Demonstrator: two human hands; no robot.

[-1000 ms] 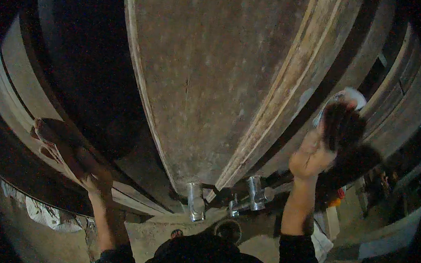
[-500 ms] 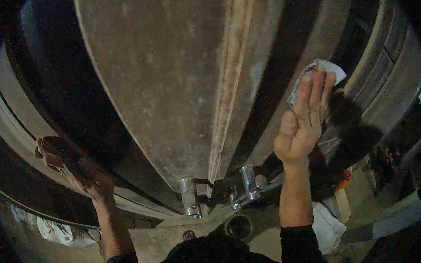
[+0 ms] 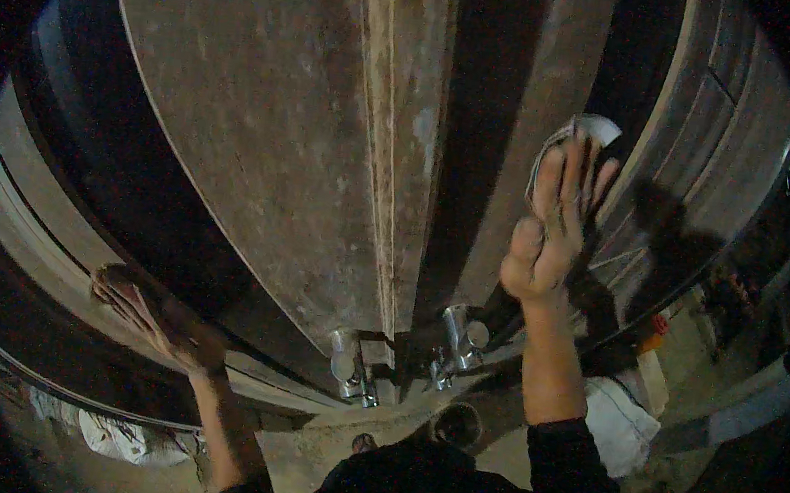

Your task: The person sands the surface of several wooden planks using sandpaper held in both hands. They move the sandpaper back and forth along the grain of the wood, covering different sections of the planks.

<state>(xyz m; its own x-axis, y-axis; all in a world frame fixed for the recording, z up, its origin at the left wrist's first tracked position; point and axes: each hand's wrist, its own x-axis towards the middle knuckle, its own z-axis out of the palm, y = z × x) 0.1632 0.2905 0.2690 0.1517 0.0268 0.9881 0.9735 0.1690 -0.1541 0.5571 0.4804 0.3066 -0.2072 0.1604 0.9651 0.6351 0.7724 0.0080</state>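
My right hand (image 3: 547,239) lies stretched out over a folded pale sheet (image 3: 603,129), pressing it to the brownish wood-like surface at the right. The sheet's far edge shows beyond my fingertips; its exact kind is unclear. On the left, my left hand (image 3: 165,327) reaches out with fingers extended along a pale curved band (image 3: 56,241), and nothing shows in it. Between the hands stands a large brown panel (image 3: 255,145) with a lengthwise pale ridge (image 3: 379,154). Dark recesses run along both of its sides.
Shiny metal fittings (image 3: 347,367) sit at the panel's lower end, with a second cluster (image 3: 464,338) beside them. A white sack (image 3: 616,427) lies at the lower right, near an orange item (image 3: 655,329). Another white bundle (image 3: 125,438) rests at the lower left.
My right hand and the sheet have moved a little left, with the fingers more spread. My left hand has shifted slightly right and down. The panel's ridge now appears further left.
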